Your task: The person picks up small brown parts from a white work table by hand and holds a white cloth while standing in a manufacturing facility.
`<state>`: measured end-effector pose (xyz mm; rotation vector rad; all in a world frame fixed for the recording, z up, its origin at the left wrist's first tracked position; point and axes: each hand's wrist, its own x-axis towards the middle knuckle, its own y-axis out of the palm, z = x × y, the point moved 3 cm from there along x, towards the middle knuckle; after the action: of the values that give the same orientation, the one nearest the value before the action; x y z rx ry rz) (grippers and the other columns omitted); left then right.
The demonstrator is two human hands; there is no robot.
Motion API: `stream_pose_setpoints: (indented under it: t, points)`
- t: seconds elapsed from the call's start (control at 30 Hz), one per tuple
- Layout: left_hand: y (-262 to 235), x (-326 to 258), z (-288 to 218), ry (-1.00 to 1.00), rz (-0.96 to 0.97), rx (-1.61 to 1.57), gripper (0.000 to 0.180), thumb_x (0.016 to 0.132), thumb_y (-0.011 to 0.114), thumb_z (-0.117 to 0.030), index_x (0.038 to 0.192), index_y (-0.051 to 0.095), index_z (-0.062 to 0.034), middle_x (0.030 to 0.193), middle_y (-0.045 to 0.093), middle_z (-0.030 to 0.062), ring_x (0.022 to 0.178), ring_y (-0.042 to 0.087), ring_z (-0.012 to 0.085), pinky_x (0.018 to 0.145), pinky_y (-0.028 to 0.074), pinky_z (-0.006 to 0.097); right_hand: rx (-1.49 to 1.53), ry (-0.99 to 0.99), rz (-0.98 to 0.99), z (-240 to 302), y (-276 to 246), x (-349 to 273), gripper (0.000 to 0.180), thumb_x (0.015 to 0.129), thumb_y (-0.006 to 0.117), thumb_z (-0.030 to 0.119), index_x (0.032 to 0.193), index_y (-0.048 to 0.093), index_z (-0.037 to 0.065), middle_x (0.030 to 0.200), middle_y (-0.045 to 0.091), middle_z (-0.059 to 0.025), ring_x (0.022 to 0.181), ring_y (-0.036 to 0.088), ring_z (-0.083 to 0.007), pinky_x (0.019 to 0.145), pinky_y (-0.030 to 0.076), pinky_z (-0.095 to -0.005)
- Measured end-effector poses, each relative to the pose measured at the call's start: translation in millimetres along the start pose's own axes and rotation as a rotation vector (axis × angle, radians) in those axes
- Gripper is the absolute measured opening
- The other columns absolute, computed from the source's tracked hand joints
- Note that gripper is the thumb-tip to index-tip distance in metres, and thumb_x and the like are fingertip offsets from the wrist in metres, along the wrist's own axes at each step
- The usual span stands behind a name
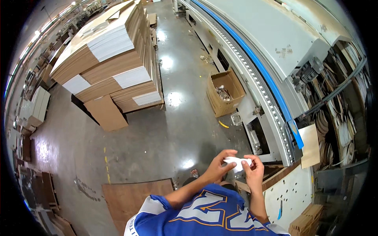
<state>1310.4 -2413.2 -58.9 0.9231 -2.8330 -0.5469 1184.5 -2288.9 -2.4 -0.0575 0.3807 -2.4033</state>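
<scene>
In front of my body I hold a small white piece (pixel 238 163), thin and folded like paper or cloth; its exact kind is not clear. My left hand (pixel 221 166) has its thumb and fingers closed on the left end of it. Its right end sits between the thumb and fingers of my right hand (pixel 254 169). Both hands are raised above the floor, close together, a short way left of the near end of a long machine (pixel 289 155).
A tall stack of brown and white boards (pixel 114 70) stands ahead on the left. An open cardboard box (pixel 222 104) with scraps sits beside the machine. At lower right, a white board (pixel 291 185) carries a blue-handled tool (pixel 280 210). A brown sheet (pixel 134 200) lies at lower left.
</scene>
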Motion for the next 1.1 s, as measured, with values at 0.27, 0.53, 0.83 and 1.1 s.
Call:
stream_pose_setpoints:
  t: [0.27, 0.53, 0.83, 1.1]
  points:
    - [9.4, 18.8, -2.0, -0.167, 0.095, -0.061, 0.03, 0.1, 0.074, -0.018, 0.123, 0.063, -0.0032, 0.106, 0.068, 0.0016, 0.099, 0.065, 0.0104, 0.086, 0.052, 0.028, 0.102, 0.004, 0.029, 8.1, 0.7, 14.8, 0.017, 0.096, 0.077, 0.011, 0.107, 0.07, 0.002, 0.084, 0.058, 0.005, 0.075, 0.048, -0.0042, 0.066, 0.039, -0.0219]
    - [24.0, 43.5, -16.4, 0.088, -0.201, -0.006, 0.029, 0.095, 0.077, -0.012, 0.118, 0.066, 0.0008, 0.092, 0.064, -0.0002, 0.076, 0.056, 0.0083, 0.071, 0.049, 0.025, 0.299, 0.052, 0.034, -15.9, -25.4, 30.9, 0.023, 0.098, 0.076, 0.02, 0.11, 0.062, 0.006, 0.086, 0.061, 0.0023, 0.072, 0.054, -0.0053, 0.06, 0.046, -0.0245]
    - [63.7, 55.0, -17.8, 0.003, -0.14, -0.097, 0.029, 0.1, 0.071, -0.008, 0.126, 0.06, -0.0007, 0.103, 0.072, 0.0052, 0.091, 0.064, 0.007, 0.081, 0.05, 0.023, 0.739, 0.202, 0.161, -30.9, -58.5, 27.0, 0.032, 0.109, 0.058, 0.033, 0.116, 0.066, 0.003, 0.103, 0.071, -0.0048, 0.093, 0.067, -0.0124, 0.085, 0.054, -0.0293]
    - [115.8, 49.2, -38.9, -0.025, -0.066, -0.025, 0.027, 0.1, 0.07, -0.003, 0.124, 0.058, -0.0003, 0.104, 0.073, 0.0073, 0.092, 0.067, 0.0086, 0.079, 0.053, 0.023, 1.096, 0.317, 0.309, -41.2, -85.6, 14.6, 0.045, 0.108, 0.048, 0.04, 0.121, 0.066, 0.002, 0.109, 0.073, -0.0108, 0.097, 0.07, -0.0187, 0.087, 0.056, -0.0335]
